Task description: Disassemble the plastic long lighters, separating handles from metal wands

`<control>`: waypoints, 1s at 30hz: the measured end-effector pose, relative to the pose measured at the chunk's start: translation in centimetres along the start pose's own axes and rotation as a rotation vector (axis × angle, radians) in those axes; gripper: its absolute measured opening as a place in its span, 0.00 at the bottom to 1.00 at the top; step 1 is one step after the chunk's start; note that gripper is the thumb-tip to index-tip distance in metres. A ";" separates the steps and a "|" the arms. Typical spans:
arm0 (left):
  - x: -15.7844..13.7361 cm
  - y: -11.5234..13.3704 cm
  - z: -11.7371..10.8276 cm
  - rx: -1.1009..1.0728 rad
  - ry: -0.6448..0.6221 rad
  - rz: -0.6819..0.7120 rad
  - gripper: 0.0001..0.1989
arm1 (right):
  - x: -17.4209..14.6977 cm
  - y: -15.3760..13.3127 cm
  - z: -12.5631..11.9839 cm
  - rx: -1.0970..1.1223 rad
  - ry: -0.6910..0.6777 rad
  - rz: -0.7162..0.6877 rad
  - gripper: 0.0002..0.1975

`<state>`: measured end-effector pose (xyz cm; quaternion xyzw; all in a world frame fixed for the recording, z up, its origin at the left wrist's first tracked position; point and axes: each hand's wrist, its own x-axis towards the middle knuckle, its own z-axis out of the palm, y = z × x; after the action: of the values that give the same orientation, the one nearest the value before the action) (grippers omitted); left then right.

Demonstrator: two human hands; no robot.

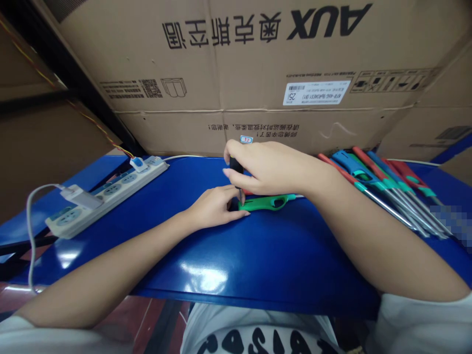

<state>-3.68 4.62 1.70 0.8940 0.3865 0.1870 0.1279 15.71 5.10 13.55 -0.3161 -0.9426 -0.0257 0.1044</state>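
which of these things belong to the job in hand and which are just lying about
In the job:
green utility lighter, held by the left hand
black-handled screwdriver, in the right hand

Lying about, seemingly:
white power strip
AUX cardboard box
pile of utility lighters, untouched, though perhaps related

Cardboard (191,83): is standing like a wall behind the table (276,265), brown and creased.
Lettering (328,20): is reading "AUX" upside down, with large black Chinese characters running beside it.
Sticker (317,92): is showing white on the cardboard's right half, also inverted.
Table: is stretching across the middle, blue and glossy.
Post (75,73): is slanting down at the left, black, with a dark crossbar (37,101) meeting it.
Panel (40,142): is filling the left side, brown.
Floor (142,314): is showing reddish tiles and a dark band below the table.
Light: is bouncing as white glare (206,279) near the table's front edge; a smaller patch is shining farther left.
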 end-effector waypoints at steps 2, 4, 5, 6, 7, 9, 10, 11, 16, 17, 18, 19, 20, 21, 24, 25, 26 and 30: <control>0.0 0.0 0.0 0.015 -0.003 -0.005 0.13 | 0.0 0.1 0.0 -0.033 0.001 0.008 0.17; 0.0 0.0 0.0 0.015 -0.006 -0.004 0.13 | 0.0 0.1 0.0 -0.008 -0.008 -0.002 0.14; 0.0 0.0 0.0 0.011 -0.008 -0.002 0.13 | -0.1 0.2 0.0 0.012 -0.015 -0.004 0.14; 0.0 0.0 0.0 0.007 -0.006 0.000 0.13 | -0.1 0.2 0.0 0.022 -0.018 0.000 0.15; 0.0 0.0 0.0 0.006 -0.006 0.001 0.13 | -0.1 0.2 0.0 0.015 -0.017 0.009 0.16; 0.0 0.1 -0.1 0.013 -0.011 -0.001 0.13 | -0.1 0.2 -0.1 -0.029 -0.012 0.028 0.17; 0.0 0.1 -0.1 0.017 -0.014 0.000 0.13 | -0.1 0.2 -0.1 -0.044 -0.014 0.030 0.17; 0.0 0.1 -0.1 0.021 -0.017 0.000 0.13 | -0.1 0.2 -0.1 -0.046 -0.014 0.024 0.16; 0.0 0.2 -0.2 0.033 -0.017 -0.001 0.13 | -0.1 0.3 -0.1 -0.016 0.012 0.014 0.19; 0.0 0.2 -0.2 0.037 -0.019 -0.003 0.13 | -0.1 0.3 -0.1 -0.038 0.017 0.022 0.20; 0.0 0.2 -0.2 0.041 -0.022 -0.004 0.13 | -0.1 0.4 -0.1 -0.056 0.017 0.025 0.20; 0.0 0.2 -0.2 0.043 -0.022 -0.003 0.13 | -0.1 0.4 -0.2 -0.060 0.012 0.019 0.18; 0.0 0.1 -0.2 0.042 -0.020 0.000 0.13 | -0.1 0.4 -0.2 -0.047 0.006 0.008 0.16; 0.0 0.1 -0.2 0.037 -0.017 0.004 0.13 | -0.1 0.4 -0.3 -0.020 -0.001 -0.004 0.14; 0.0 0.1 -0.2 0.022 -0.013 0.006 0.13 | -0.2 0.5 -0.4 0.011 -0.003 -0.008 0.15; 0.0 0.1 -0.2 0.019 -0.018 0.001 0.13 | -0.2 0.5 -0.4 -0.013 0.006 0.000 0.17; 0.0 0.1 -0.2 0.018 -0.024 -0.005 0.13 | -0.2 0.5 -0.4 -0.040 0.012 0.004 0.18; 0.0 0.1 -0.1 0.013 -0.025 0.003 0.13 | -0.2 0.5 -0.2 0.019 0.019 -0.042 0.13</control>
<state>-3.66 4.58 1.87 0.8976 0.3849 0.1734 0.1267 16.17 5.34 13.71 -0.2951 -0.9482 -0.0219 0.1157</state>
